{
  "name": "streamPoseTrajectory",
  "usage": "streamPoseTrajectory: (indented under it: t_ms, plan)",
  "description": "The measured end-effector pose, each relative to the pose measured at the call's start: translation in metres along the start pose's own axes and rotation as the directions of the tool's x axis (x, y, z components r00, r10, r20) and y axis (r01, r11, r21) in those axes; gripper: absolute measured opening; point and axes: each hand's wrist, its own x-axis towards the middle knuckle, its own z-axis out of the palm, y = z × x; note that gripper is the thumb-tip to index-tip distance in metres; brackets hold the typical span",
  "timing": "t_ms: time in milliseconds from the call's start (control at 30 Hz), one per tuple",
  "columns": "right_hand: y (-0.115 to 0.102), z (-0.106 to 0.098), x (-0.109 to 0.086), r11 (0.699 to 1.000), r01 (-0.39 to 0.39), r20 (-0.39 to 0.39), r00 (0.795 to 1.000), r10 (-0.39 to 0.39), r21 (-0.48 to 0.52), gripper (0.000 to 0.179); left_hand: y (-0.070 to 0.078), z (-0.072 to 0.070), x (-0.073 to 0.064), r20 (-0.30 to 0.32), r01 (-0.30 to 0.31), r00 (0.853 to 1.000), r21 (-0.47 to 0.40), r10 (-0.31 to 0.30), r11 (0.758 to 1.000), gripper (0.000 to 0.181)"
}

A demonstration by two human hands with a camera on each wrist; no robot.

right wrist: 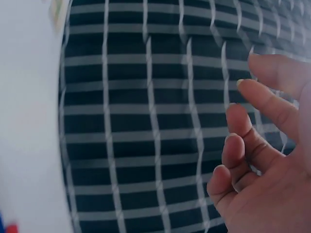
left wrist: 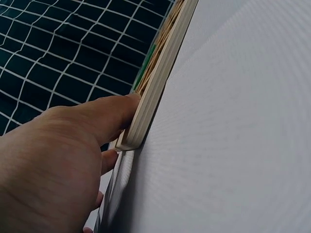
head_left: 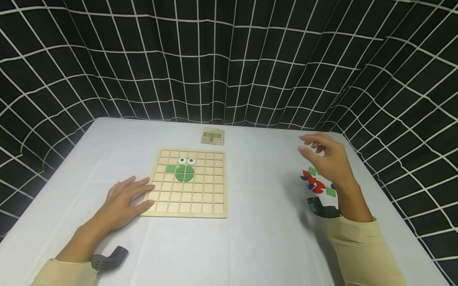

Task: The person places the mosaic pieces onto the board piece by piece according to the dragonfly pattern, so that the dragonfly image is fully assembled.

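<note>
A wooden grid board point(head_left: 209, 197) lies on the white table, left of centre. On it sit two round eye pieces point(head_left: 187, 161), a green circle made of quarter pieces point(head_left: 184, 173) and a green square point(head_left: 170, 168). My left hand point(head_left: 123, 200) rests at the board's left edge, thumb and fingertips on its rim; the left wrist view shows the thumb point(left wrist: 114, 114) against the frame. On the right, my right hand point(head_left: 327, 157) is raised over loose red, green and blue pieces point(head_left: 315, 182), partly hiding them. Its fingers point(right wrist: 238, 150) are loosely bent with nothing between them.
A small picture card point(head_left: 212, 136) showing a similar grid design lies behind the board. Dark curtains with a white grid point(head_left: 229, 59) stand around the table's back and sides. White tablecloth point(head_left: 262, 190) stretches between the board and the loose pieces.
</note>
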Motion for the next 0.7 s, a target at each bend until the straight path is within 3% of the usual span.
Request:
streamPoseTrajectory:
  t_ms: [133, 333, 500, 700]
  plan:
    - [0.034, -0.007, -0.008, 0.980, -0.188, 0.007, 0.982, 0.189, -0.067, 0.030, 0.000, 0.000, -0.001, 0.004, 0.006, 1.000, -0.003, -0.006, 1.000, 0.046]
    - [0.083, -0.007, -0.024, 0.904, -0.417, 0.057, 0.904, 0.423, -0.099, 0.045, 0.001, -0.003, -0.001, -0.005, -0.004, 1.000, 0.013, 0.004, 1.000, 0.045]
    - [0.106, -0.004, -0.034, 0.834, -0.538, 0.080, 0.832, 0.549, -0.122, 0.051, 0.002, -0.003, 0.001, 0.004, 0.014, 1.000, 0.016, -0.014, 1.000, 0.047]
    - [0.116, -0.003, -0.039, 0.785, -0.580, 0.141, 0.777, 0.614, -0.219, 0.051, 0.002, -0.002, 0.001, 0.024, 0.042, 0.999, 0.006, -0.042, 0.999, 0.050]
